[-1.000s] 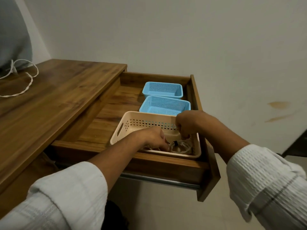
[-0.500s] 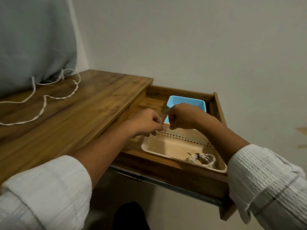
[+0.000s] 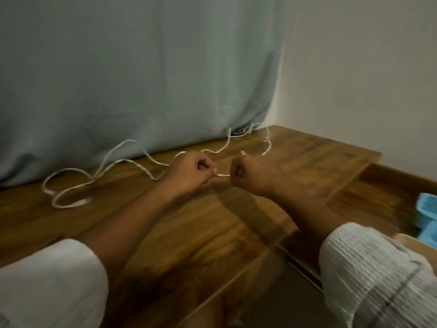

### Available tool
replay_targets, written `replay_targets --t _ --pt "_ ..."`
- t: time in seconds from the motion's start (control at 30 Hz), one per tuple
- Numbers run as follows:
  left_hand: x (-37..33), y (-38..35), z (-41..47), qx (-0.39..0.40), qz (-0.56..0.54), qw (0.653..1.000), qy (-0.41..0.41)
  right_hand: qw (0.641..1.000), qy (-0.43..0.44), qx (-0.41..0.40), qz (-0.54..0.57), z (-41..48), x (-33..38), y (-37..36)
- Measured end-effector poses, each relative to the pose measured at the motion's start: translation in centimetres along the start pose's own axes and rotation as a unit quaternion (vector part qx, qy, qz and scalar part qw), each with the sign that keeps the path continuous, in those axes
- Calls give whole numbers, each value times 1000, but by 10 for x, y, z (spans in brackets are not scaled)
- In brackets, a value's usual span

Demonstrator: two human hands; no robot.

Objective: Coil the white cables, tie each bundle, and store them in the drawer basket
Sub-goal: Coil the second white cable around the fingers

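Wooden desk [image 3: 212,221] lay beneath both fists, held close together. The left hand [image 3: 189,172] and right hand [image 3: 253,175] each pinched one end of a short pale strand [image 3: 222,175] stretched between them. Beyond and left of that grip, the white cable [image 3: 71,205] sprawled loose along a grey-blue curtain [image 3: 142,79]. Far right, the open drawer [image 3: 378,192] showed a blue basket [image 3: 429,209].

The cable [image 3: 81,202] lies on the counter [image 3: 307,157], before the curtain [image 3: 142,79]. The open drawer [image 3: 378,190], right of it, holds a basket [image 3: 428,207].
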State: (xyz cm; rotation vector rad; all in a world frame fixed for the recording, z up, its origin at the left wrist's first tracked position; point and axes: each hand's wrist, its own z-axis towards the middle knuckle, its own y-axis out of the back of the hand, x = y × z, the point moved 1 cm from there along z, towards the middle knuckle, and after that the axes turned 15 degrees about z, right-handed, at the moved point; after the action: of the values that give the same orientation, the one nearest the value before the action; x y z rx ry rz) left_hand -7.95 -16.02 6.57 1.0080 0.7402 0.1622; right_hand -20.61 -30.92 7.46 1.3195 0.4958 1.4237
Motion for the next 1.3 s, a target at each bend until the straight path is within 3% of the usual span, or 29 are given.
replay_targets --t 0.3,0.43,0.53,0.63,0.73,0.97,1.1,1.2,1.3 --pt "156 65 -68 -167 66 972 150 992 100 45 61 78 110 -116" --pt "188 69 -80 -200 157 953 164 987 138 41 77 92 133 -150" --pt "197 73 -74 -246 269 914 178 981 161 25 108 93 138 -170" --pt "207 73 -70 -203 345 876 268 974 185 5 134 91 131 -180" --pt "216 68 -66 -144 342 873 317 972 188 -1 140 89 123 -180" --pt "206 67 -65 -154 282 924 209 969 191 -12 153 89 124 -177" --pt "197 63 -65 -132 272 945 125 967 210 -60 129 89 122 -174" --pt "191 57 -65 -124 242 961 56 968 229 -87 60 90 120 -171" --pt "187 52 -66 -105 213 971 -3 978 201 -55 -23 96 116 -174"
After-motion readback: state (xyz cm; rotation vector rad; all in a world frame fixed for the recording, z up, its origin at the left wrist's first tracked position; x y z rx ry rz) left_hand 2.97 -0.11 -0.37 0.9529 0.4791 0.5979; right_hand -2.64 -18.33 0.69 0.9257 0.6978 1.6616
